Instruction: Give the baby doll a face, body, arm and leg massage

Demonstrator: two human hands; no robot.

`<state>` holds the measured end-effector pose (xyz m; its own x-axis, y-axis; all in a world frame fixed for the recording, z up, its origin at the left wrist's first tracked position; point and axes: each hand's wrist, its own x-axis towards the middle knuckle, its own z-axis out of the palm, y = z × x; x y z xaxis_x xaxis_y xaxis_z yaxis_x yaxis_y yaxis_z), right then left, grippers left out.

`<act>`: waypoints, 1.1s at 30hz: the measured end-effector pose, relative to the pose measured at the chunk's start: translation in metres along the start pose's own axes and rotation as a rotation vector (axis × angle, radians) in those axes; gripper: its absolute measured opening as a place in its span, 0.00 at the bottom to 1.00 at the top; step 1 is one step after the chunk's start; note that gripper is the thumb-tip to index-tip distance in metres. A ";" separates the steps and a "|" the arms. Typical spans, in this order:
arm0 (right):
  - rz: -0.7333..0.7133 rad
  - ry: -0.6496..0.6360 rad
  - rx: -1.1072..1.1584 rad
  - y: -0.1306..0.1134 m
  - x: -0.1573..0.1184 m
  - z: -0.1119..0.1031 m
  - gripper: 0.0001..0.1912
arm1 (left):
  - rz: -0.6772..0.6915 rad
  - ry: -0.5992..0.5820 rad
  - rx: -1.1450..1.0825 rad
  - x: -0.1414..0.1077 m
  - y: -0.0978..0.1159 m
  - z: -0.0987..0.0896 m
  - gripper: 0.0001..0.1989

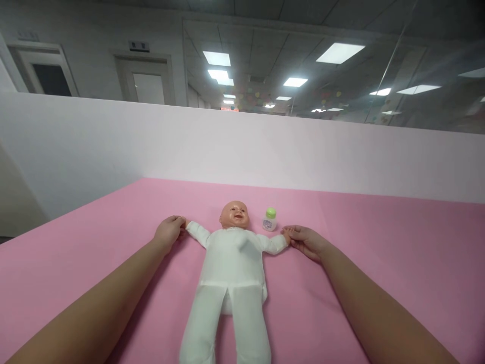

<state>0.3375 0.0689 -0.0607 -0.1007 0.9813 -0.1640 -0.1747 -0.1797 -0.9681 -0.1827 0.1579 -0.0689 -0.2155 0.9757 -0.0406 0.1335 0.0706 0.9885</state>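
Observation:
A baby doll (233, 258) in white clothing lies on its back on the pink surface, head away from me and arms stretched out sideways. My left hand (170, 233) is closed around the doll's hand on the left side. On the other side, my right hand (307, 241) pinches the doll's other hand between thumb and fingers. Close to the doll's head and just beyond my right hand stands a small clear bottle (269, 222) with a green cap and a printed label. The doll's feet fall outside the bottom of the view.
The pink tabletop (397, 263) reaches back to a low white partition (265, 149). Glass panels rise above the partition, with ceiling lights behind them. Two doors, one of them a pale door (146, 83), are in the far wall at the left.

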 end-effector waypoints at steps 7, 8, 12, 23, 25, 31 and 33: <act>-0.012 -0.079 -0.079 -0.008 -0.018 0.012 0.17 | 0.107 0.121 0.138 -0.007 -0.001 0.004 0.19; -0.016 -0.083 -0.087 -0.009 -0.019 0.013 0.18 | 0.107 0.116 0.135 -0.007 -0.001 0.003 0.20; -0.029 -0.091 -0.124 -0.011 -0.023 0.022 0.23 | 0.103 0.093 0.103 -0.009 0.002 0.000 0.23; -0.011 0.030 0.030 -0.012 -0.023 0.031 0.10 | 0.055 0.048 -0.304 0.005 -0.008 -0.005 0.19; 0.065 0.050 0.063 -0.011 -0.022 0.027 0.10 | 0.000 0.011 -0.393 0.008 -0.008 -0.006 0.19; 0.068 0.023 0.091 -0.010 -0.020 0.033 0.09 | -0.063 -0.085 -0.457 0.010 -0.008 -0.008 0.18; 0.033 0.038 0.059 -0.011 -0.020 0.037 0.07 | -0.045 -0.095 -0.445 0.010 -0.009 -0.008 0.16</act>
<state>0.3056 0.0490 -0.0400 -0.0701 0.9765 -0.2037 -0.2292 -0.2145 -0.9495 -0.1933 0.1654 -0.0771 -0.1186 0.9899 -0.0772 -0.3072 0.0373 0.9509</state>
